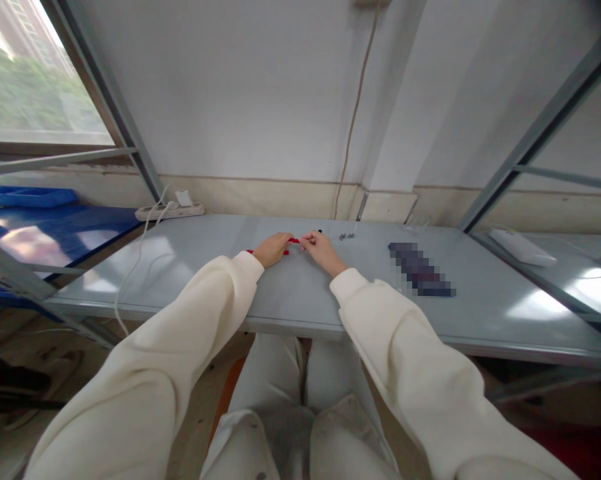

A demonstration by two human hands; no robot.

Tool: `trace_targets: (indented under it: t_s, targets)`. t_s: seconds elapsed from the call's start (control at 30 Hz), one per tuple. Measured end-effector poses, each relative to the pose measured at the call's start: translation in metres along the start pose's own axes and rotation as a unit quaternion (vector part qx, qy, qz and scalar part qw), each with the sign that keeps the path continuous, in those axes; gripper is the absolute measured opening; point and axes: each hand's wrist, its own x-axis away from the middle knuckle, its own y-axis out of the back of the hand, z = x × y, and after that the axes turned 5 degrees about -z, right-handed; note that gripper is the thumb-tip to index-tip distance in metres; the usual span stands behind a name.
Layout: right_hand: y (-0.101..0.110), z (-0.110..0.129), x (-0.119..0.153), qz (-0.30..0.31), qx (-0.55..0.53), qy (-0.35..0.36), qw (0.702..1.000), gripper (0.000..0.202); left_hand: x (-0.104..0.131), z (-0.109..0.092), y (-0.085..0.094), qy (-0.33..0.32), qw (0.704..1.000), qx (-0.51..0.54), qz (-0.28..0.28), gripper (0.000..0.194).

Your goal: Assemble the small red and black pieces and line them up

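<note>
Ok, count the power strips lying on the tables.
2. One white power strip lies at the grey table's far-left corner by the wall; a second power strip lies on the neighbouring table at right. Others may be out of view.

The table (290, 293) is mostly bare around the left hand (271, 249) and right hand (321, 251), which meet over a red piece (293, 241) at 12 o'clock, with open surface at 6 o'clock back to the near edge and at 9 o'clock out to a white cable (130, 273). At 3 o'clock a few small screws (347, 236) lie just beside the right hand, and a dark blurred object (421, 269) lies farther on, with a clear strip between them. At 10 o'clock a power strip (169, 211) sits against the wall (260, 87), which closes off 12 o'clock, and slanted frame bars (530, 143) bound the far right
</note>
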Motion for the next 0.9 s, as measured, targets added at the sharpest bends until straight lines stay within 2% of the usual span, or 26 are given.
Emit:
trace_targets:
  t_s: [0.17, 0.37, 0.53, 0.73, 0.9]
  targets:
    - [0.003, 0.005, 0.002, -0.019, -0.027, 0.030, 0.999, 0.017, 0.000, 0.002, -0.001, -0.009, 1.000, 0.019, -0.023, 0.022]
    - [0.012, 0.013, 0.005, 0.000, 0.002, 0.084, 0.996, 0.018, -0.001, -0.002, 0.004, -0.017, 0.998, 0.043, -0.036, 0.022]
    - [0.022, 0.015, 0.007, 0.012, 0.073, 0.124, 0.989, 0.015, -0.001, -0.002, 0.004, -0.025, 0.997, 0.053, -0.045, 0.023]
    - [0.028, 0.010, 0.010, 0.045, 0.200, 0.114, 0.972, 0.016, -0.001, -0.001, 0.002, -0.025, 0.997, 0.027, -0.069, 0.026]
    - [0.035, 0.003, 0.014, 0.014, 0.279, 0.121, 0.953, 0.009, 0.000, -0.003, 0.005, -0.031, 0.996, -0.002, -0.086, 0.029]
